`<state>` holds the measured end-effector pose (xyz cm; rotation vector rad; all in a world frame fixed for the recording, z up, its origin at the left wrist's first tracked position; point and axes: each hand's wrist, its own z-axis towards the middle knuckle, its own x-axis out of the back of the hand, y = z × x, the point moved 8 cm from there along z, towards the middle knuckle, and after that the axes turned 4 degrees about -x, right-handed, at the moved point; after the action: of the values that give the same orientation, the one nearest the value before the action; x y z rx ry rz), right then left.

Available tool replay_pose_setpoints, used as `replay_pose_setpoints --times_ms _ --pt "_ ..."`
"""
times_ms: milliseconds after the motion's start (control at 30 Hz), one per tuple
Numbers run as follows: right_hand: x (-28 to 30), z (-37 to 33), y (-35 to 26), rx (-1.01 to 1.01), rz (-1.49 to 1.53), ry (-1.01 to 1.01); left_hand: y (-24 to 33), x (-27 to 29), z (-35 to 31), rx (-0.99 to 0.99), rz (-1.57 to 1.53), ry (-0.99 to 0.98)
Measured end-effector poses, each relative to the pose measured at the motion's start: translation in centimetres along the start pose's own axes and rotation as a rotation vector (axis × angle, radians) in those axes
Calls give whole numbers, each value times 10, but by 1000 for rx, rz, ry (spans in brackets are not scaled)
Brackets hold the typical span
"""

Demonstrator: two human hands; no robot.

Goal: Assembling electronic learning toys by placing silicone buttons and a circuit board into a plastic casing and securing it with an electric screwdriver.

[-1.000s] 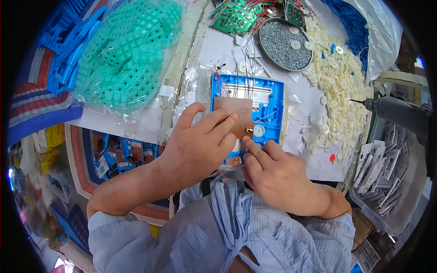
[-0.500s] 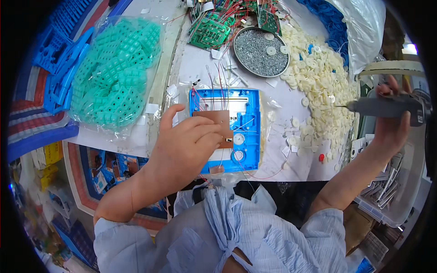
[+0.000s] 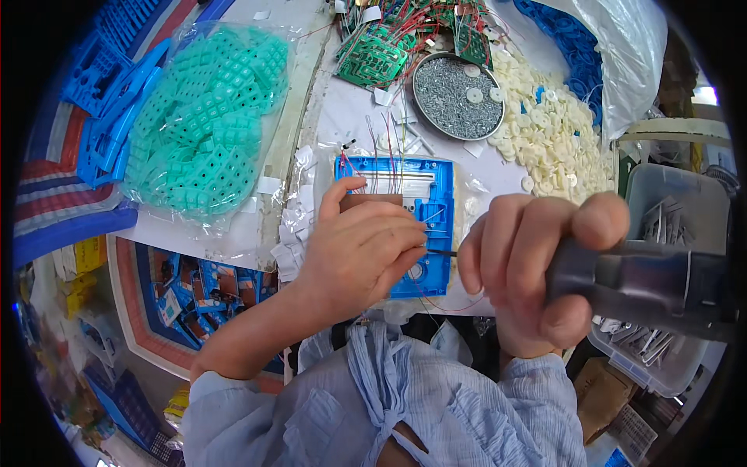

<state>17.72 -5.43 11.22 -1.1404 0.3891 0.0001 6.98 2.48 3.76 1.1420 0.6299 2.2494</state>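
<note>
A blue plastic housing [image 3: 443, 261] lies open-side up on the table in front of me. My left hand [image 3: 362, 253] reaches over it, closed on a brown circuit board [image 3: 373, 200], whose far edge shows above my knuckles. The rest of the board is hidden under my fingers. Thin red and white wires run up from the housing's far side. In my right hand [image 3: 529, 265] is a dark electric screwdriver [image 3: 642, 284], held level. Its thin bit [image 3: 445, 252] points left and ends by my left fingertips; whether a screw sits there is hidden.
A round tray of small screws [image 3: 457, 97] stands beyond the housing, beside green circuit boards [image 3: 377, 54] with wires. Cream plastic discs [image 3: 548, 140] are heaped at right. Left lies a bag of turquoise keypads [image 3: 206, 117]. A clear bin [image 3: 677, 194] stands far right.
My right hand has brought the screwdriver in from the far right to the housing. My left hand has shifted right, now covering more of the board. The whole view has moved slightly.
</note>
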Motion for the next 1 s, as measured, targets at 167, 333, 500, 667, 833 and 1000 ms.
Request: replay_pose_setpoints --times_ms 167,333,500,667,833,1000 --pt "-3 -6 6 21 16 40 0 -3 2 8 -73 22" --pt "0 -9 4 47 47 80 1 -4 8 -26 -111 31" --pt "17 -13 -14 167 159 67 7 -11 28 -70 -129 10" --pt "27 -18 -20 204 132 -31 10 -18 36 -88 -157 -23" --pt "44 -22 -20 166 -29 154 3 -36 63 -115 -190 -344" --pt "80 -9 -22 111 -307 325 -81 -69 146 -128 410 -361"
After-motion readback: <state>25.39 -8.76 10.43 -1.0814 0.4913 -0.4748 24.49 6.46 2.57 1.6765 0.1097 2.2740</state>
